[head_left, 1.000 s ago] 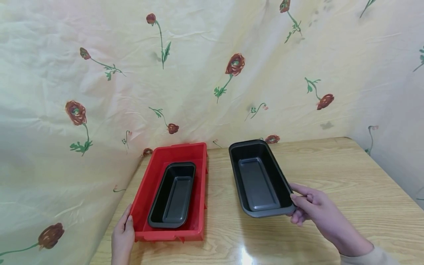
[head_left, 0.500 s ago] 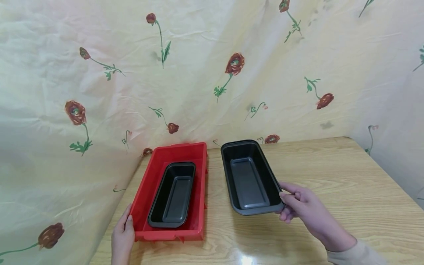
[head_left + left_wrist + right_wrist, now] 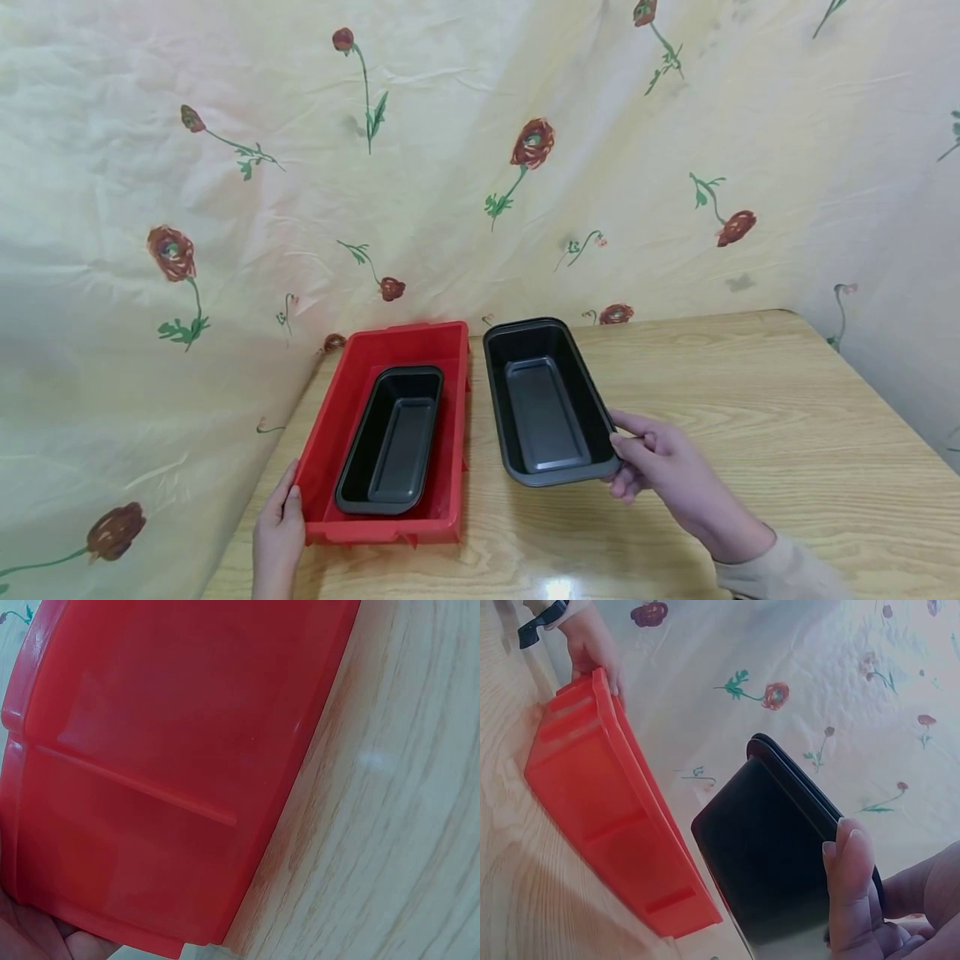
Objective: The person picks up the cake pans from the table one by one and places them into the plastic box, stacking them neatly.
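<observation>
On the left of the head view, a red plastic tray [image 3: 390, 532] lies on the table with a dark loaf pan [image 3: 402, 454] inside it. My left hand [image 3: 277, 529] grips the tray's near left corner, thumb on the rim. The left wrist view is filled mostly by the tray's outer wall [image 3: 157, 720]. My right hand [image 3: 663, 479] pinches another dark loaf pan [image 3: 546, 408] by its near right corner. This pan hangs over the table just right of the tray, slightly tilted. Its rim [image 3: 795, 780] looks doubled in the right wrist view.
The wood-grain table [image 3: 787, 433] stretches out to the right. A pale flower-printed cloth [image 3: 420, 192] hangs behind it and along its left side.
My right hand has carried its loaf pan leftward, closer to the red tray. The left hand, the tray and the pan inside have stayed put.
</observation>
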Motion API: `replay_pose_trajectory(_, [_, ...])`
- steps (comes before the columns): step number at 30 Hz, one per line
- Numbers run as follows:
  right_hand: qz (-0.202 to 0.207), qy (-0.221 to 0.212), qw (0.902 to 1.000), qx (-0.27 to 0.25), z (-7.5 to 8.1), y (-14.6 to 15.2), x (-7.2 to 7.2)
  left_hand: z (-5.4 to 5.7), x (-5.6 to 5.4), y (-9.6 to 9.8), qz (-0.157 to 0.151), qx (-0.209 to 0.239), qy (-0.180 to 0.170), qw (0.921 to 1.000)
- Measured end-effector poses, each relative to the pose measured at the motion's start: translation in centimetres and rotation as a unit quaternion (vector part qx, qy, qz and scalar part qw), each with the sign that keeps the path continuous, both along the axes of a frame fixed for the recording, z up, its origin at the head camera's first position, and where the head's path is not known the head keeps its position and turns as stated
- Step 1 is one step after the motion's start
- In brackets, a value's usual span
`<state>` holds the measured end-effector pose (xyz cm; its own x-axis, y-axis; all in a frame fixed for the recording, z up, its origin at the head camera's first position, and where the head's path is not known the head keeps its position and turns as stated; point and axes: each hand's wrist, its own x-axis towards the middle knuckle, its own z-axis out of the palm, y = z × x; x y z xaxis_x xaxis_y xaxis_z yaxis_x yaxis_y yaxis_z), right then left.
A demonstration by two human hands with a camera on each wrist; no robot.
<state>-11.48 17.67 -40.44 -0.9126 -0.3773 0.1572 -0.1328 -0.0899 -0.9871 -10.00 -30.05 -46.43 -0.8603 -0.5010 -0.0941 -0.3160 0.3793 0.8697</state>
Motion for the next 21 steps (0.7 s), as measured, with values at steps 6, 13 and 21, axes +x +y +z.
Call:
replay_pose_trajectory(6, [0.004,-0.009,0.9999,0.0,0.2,-0.9,0.0,0.0,0.1,0.0,-0.001,0.0,0.003,1.0])
replay_pose_trajectory(13, [0.005,-0.031,0.9995,-0.001,0.4,-2.2,-0.1,0.0,0.0,0.1,0.003,0.002,0.0,1.0])
replay_pose_trajectory(21, [0.003,-0.043,0.999,-0.005,0.3,-3.7,-0.4,0.0,-0.1,0.1,0.003,0.007,0.0,1.0])
